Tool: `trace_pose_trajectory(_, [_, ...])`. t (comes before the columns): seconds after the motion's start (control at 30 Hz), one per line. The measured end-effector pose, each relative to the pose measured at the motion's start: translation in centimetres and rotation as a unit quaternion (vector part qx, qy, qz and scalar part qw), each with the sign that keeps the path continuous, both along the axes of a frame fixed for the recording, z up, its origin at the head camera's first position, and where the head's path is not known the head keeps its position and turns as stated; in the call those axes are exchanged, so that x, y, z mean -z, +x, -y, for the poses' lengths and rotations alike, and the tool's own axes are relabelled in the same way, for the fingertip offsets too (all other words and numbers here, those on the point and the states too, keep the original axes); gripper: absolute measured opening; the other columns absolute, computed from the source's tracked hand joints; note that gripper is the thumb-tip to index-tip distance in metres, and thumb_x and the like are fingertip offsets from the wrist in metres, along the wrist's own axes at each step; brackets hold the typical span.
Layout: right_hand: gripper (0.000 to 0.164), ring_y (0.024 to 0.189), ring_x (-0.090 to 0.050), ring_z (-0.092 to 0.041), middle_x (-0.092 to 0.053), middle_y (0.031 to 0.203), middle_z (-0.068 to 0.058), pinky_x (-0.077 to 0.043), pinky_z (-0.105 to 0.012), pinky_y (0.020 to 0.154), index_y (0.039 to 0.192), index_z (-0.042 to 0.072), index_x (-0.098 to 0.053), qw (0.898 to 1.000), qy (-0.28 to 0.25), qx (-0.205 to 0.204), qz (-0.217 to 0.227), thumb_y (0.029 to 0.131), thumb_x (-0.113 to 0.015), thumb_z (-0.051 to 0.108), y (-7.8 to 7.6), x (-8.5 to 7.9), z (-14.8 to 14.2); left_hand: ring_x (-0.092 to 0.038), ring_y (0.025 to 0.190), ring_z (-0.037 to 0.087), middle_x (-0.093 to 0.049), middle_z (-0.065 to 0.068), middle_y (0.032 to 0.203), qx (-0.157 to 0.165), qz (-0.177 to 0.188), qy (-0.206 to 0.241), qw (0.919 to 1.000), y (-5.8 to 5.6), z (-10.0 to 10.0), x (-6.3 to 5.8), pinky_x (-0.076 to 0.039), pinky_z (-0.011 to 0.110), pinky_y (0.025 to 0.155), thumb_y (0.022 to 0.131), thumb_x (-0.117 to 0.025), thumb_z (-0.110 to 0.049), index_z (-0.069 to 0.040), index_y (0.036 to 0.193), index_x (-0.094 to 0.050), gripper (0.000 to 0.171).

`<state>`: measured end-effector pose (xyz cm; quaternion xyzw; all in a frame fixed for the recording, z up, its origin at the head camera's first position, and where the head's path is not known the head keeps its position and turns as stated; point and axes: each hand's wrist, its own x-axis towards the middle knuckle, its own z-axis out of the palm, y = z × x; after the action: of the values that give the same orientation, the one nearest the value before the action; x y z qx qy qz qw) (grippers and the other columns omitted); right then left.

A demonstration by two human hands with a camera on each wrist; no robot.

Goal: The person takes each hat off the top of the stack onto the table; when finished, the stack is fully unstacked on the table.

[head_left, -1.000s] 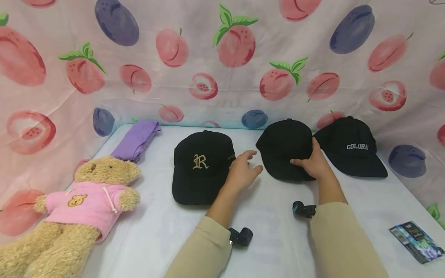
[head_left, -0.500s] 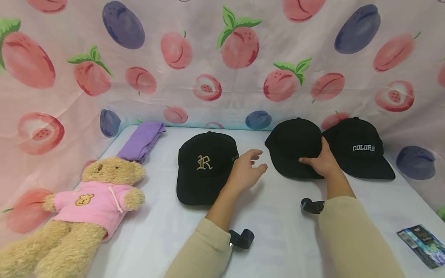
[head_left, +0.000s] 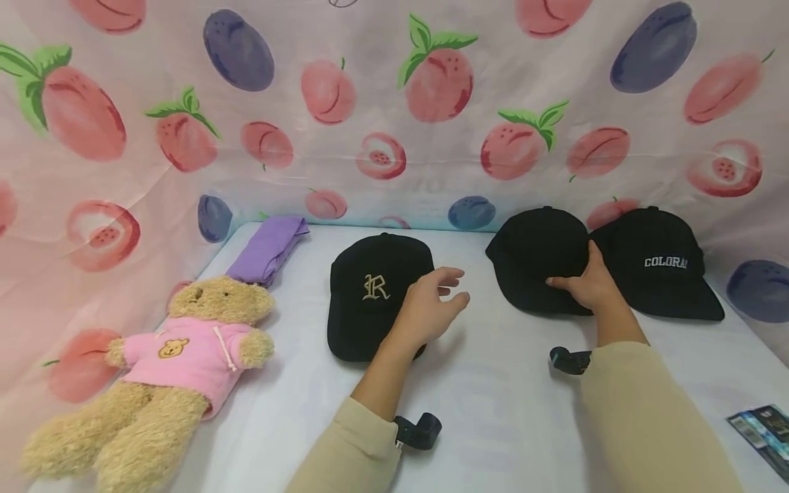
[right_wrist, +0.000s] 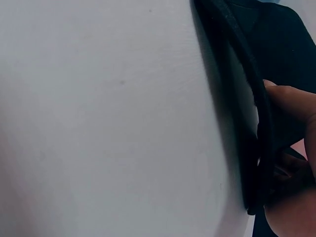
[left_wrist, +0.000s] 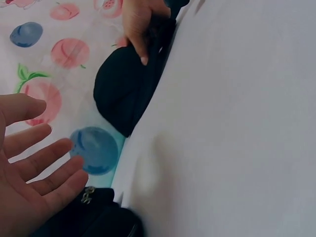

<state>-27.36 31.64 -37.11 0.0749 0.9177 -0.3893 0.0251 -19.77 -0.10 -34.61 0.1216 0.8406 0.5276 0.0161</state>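
Observation:
My right hand [head_left: 592,281] grips the plain black baseball cap [head_left: 536,253] by its right side, thumb on the brim. In the right wrist view the thumb [right_wrist: 291,101] lies on the brim [right_wrist: 264,128], whose edge stands a little off the white surface. My left hand [head_left: 425,308] holds nothing; its fingers are loosely spread, overlapping the right side of a black cap with a gold R [head_left: 364,301]. The left wrist view shows that palm and its fingers [left_wrist: 54,158] apart. Touching the plain cap's right side is a third black cap with white lettering [head_left: 666,239].
A teddy bear in a pink top [head_left: 191,356] lies at the left of the white table [head_left: 493,418]. Behind it is a folded purple cloth [head_left: 268,250]. A printed card packet [head_left: 764,431] lies at the right edge. A fruit-patterned curtain [head_left: 444,157] hangs behind the caps.
The head view has turned left, so the scene sits further right. My left hand has drifted left over the R cap. The plain cap, still in my right hand, has shifted slightly right.

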Motion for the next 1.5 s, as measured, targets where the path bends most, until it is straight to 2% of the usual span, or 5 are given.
trace_pose_trajectory(0.3, [0.114, 0.154, 0.005, -0.058, 0.014, 0.166, -0.035, -0.007, -0.070, 0.123, 0.159, 0.001, 0.024, 1.000, 0.001, 0.030, 0.009, 0.096, -0.069, 0.022, 0.1, 0.5, -0.4, -0.069, 0.113, 0.017, -0.073, 0.001, 0.120, 0.020, -0.019, 0.025, 0.9993, 0.6, 0.8, -0.8, -0.058, 0.034, 0.093, 0.101, -0.064, -0.024, -0.018, 0.134, -0.068, 0.034])
trace_pose_trajectory(0.63, [0.109, 0.153, -0.002, -0.059, 0.006, 0.165, -0.038, -0.010, -0.068, 0.124, 0.160, -0.002, 0.019, 0.998, 0.018, 0.064, 0.007, 0.097, -0.067, 0.022, 0.4, 0.8, -0.6, -0.070, 0.108, 0.019, -0.073, 0.005, 0.119, 0.021, -0.050, 0.042, 0.9976, 0.9, 2.4, -2.2, -0.058, 0.036, 0.093, 0.102, -0.063, -0.021, -0.014, 0.134, -0.068, 0.033])
trace_pose_trajectory(1.0, [0.102, 0.155, -0.005, -0.056, 0.001, 0.166, -0.038, -0.012, -0.066, 0.125, 0.162, -0.003, 0.012, 0.994, 0.019, 0.108, -0.002, 0.098, -0.065, 0.019, 0.0, 0.6, 0.1, -0.069, 0.112, 0.024, -0.074, 0.009, 0.118, -0.044, -0.097, 0.077, 0.9913, 0.5, 7.0, -4.1, -0.054, 0.042, 0.102, 0.100, -0.066, -0.018, -0.010, 0.133, -0.069, 0.034])
trace_pose_trajectory(1.23, [0.097, 0.154, -0.008, -0.056, -0.003, 0.165, -0.040, -0.013, -0.065, 0.125, 0.162, -0.004, 0.009, 0.993, 0.033, 0.109, -0.007, 0.101, -0.062, 0.022, 0.2, 0.0, 0.8, -0.068, 0.114, 0.024, -0.073, 0.010, 0.120, -0.084, -0.083, 0.107, 0.9873, 0.1, 9.7, -4.5, -0.052, 0.042, 0.104, 0.100, -0.065, -0.019, -0.012, 0.130, -0.070, 0.031])
trace_pose_trajectory(1.5, [0.091, 0.152, -0.010, -0.058, -0.005, 0.163, -0.043, -0.015, -0.066, 0.124, 0.162, -0.006, 0.005, 0.995, 0.043, 0.090, -0.009, 0.102, -0.056, 0.025, 0.3, 0.2, 1.0, -0.067, 0.118, 0.025, -0.072, 0.012, 0.125, -0.117, -0.068, 0.122, 0.9832, -0.2, 11.5, -4.3, -0.051, 0.045, 0.105, 0.100, -0.066, -0.020, -0.014, 0.131, -0.069, 0.031])
